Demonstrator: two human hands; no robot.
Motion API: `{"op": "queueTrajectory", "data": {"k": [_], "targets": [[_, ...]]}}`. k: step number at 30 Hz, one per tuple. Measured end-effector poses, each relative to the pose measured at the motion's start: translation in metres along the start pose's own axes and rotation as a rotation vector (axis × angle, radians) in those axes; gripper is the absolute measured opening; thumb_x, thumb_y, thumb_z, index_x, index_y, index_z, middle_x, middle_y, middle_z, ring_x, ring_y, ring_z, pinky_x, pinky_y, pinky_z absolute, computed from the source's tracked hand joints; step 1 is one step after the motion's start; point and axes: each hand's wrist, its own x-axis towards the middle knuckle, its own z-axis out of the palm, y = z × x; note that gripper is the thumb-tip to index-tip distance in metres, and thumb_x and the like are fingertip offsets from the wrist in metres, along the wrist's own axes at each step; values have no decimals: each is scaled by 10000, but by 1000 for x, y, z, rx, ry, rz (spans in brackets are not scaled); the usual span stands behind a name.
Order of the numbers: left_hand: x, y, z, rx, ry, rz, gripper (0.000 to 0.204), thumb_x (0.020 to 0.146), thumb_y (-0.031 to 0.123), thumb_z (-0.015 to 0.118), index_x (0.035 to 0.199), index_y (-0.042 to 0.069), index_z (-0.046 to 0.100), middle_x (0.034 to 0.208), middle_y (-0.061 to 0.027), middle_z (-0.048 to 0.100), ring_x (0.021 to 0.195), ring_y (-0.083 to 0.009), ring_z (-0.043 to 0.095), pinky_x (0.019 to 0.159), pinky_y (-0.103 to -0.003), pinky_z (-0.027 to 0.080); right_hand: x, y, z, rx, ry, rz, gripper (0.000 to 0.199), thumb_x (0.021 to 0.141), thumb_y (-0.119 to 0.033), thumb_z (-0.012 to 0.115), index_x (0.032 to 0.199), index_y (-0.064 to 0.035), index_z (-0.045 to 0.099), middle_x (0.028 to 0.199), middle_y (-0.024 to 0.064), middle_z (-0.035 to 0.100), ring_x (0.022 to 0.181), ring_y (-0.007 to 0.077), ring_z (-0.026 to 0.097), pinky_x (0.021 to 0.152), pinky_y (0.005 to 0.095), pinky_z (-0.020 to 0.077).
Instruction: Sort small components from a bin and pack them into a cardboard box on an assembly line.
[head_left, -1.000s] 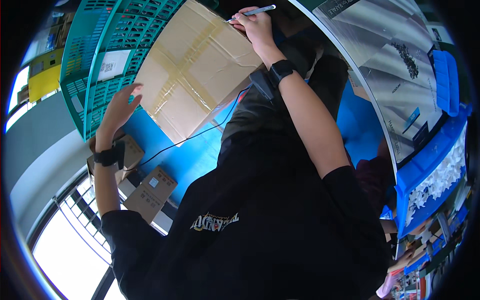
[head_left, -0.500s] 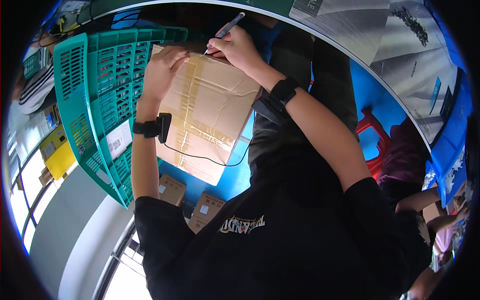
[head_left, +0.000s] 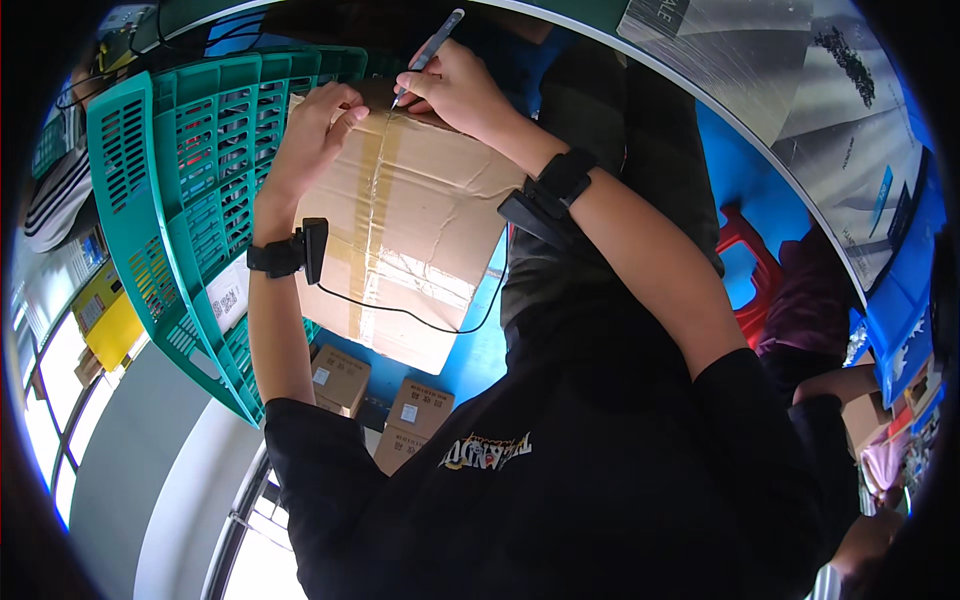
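Observation:
A brown cardboard box sits in front of me, with clear yellowish tape running down its seam. My right hand grips a slim grey utility knife, its thin tip touching the box's far edge where the tape ends. Just left of that tip, my left hand is at the far left corner of the box. Its fingers are curled in, with the thumb near them; whatever they may pinch is hidden. Both wrists wear black strapped devices, and a thin black cable hangs across the box.
A green plastic crate stands tilted close by my left forearm. Small cartons lie on the blue floor nearer me. At the right are a table edge bearing printed grey sheets, a red stool and another person's arm.
My left hand has shifted slightly left, its fingers coming away from the flatter hold on the box edge. The knife has moved a little left, toward the tape seam.

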Motion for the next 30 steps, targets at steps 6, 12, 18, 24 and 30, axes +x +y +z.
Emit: {"op": "queueTrajectory", "data": {"k": [6,12,18,24,30], "targets": [[-2,1,0,-70,-5,-51,165,888,155,641,913,3,583,847,-115,585,800,-261,555,701,-344,442,-1,0,1,-38,-23,-10,173,910,-26,602,993,34,462,920,179,636,839,253,693,690,327,597],[-4,0,1,-120,16,-83,157,884,144,646,918,1,592,848,-115,599,795,-254,572,710,-328,448,3,-1,2,-106,-67,-38,156,905,-36,615,955,32,484,884,160,658,818,225,691,695,315,591],[-3,-3,3,-131,26,-91,157,886,143,646,915,-3,596,847,-113,608,780,-247,581,704,-323,451,11,7,0,-289,-158,-115,138,898,-53,636,902,28,523,856,144,672,794,192,685,675,298,576],[-5,-1,2,-155,23,-143,157,892,144,648,920,-3,601,850,-104,617,754,-208,586,668,-306,455,18,14,4,-150,-143,-106,139,877,-61,665,872,16,550,838,122,678,756,169,676,635,287,556],[-5,-12,7,-259,114,-106,152,898,147,653,918,3,609,822,-89,619,721,-168,575,637,-279,447,40,9,14,-179,-149,-75,134,873,-50,670,875,7,549,826,114,675,733,163,669,653,283,566]]}}
